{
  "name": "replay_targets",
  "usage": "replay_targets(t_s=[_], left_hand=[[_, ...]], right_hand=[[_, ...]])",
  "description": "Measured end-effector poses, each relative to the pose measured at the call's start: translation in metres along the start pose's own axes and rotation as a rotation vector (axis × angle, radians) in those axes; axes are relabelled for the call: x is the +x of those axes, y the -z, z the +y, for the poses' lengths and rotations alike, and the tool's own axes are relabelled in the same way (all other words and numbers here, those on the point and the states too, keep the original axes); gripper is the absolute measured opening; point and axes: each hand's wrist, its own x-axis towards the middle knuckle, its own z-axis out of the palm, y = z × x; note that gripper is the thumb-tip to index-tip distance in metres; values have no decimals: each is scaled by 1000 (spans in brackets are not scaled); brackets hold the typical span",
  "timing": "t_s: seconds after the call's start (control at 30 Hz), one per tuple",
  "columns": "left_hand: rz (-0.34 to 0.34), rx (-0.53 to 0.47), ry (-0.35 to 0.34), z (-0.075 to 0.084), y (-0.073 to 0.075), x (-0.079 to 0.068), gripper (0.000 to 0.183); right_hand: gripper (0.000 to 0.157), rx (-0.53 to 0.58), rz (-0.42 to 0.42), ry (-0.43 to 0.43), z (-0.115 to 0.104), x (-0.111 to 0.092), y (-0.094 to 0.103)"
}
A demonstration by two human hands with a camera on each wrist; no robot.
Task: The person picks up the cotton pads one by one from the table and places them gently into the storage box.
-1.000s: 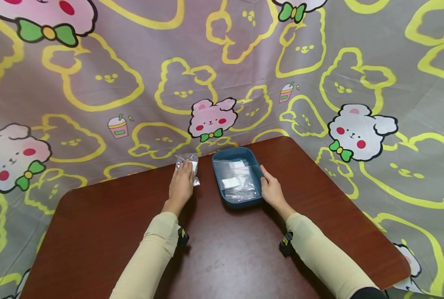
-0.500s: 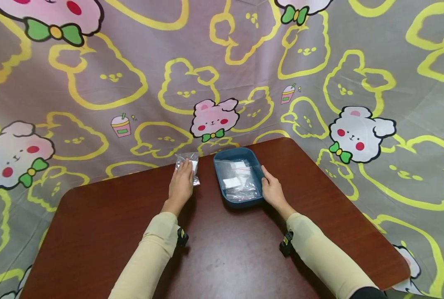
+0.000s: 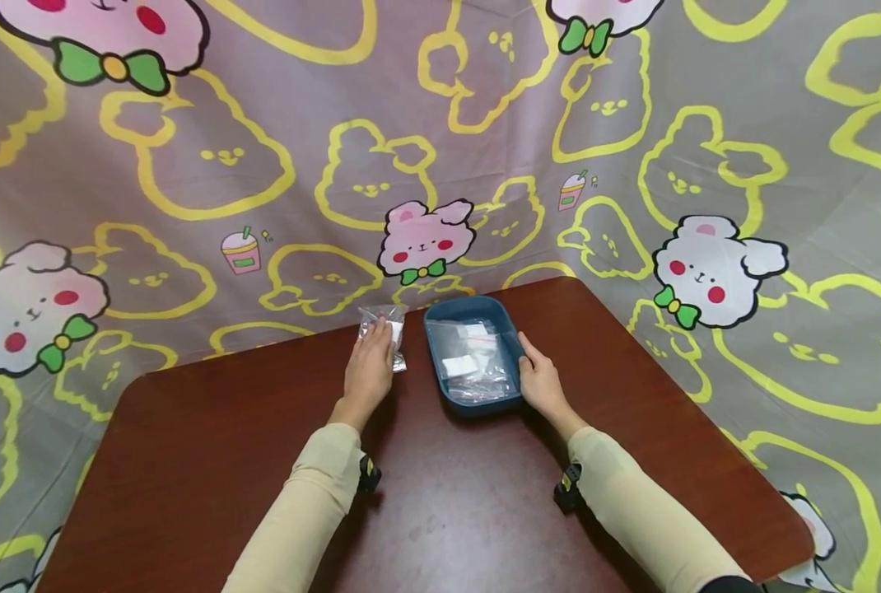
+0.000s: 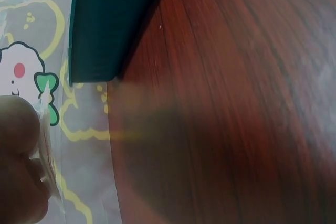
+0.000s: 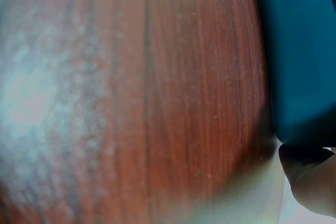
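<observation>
My left hand [image 3: 370, 372] holds a clear plastic bag [image 3: 399, 334] with something white in it, left of the blue tray [image 3: 487, 408]. The back of the hand faces the head camera, and its thumb is hidden there. In the left wrist view, the fingers [image 4: 21, 166] press against the thin edge of the bag [image 4: 48, 150]. My right hand [image 3: 540, 384] grips the tray's right side, thumb near the rim. Several clear bags with white pieces [image 3: 477, 362] lie inside the tray.
The tray and hands are over a brown wooden table [image 3: 440, 502], near its far edge. A grey cloth [image 3: 300, 189] printed with yellow outlines and cartoon rabbits hangs behind the table and to its right.
My left hand has shifted slightly right with the plastic bag, closer to the tray. The right hand keeps its grip on the tray, which stays about where it was.
</observation>
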Motion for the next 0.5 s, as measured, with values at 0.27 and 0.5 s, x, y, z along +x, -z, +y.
replay_targets(t_s=[0.27, 0.5], left_hand=[[-1, -51, -35, 23, -9, 4, 44], [-46, -50, -48, 49, -16, 12, 46]], right_hand=[[51, 12, 9, -1, 0, 0, 0], [51, 9, 0, -6, -1, 0, -1]])
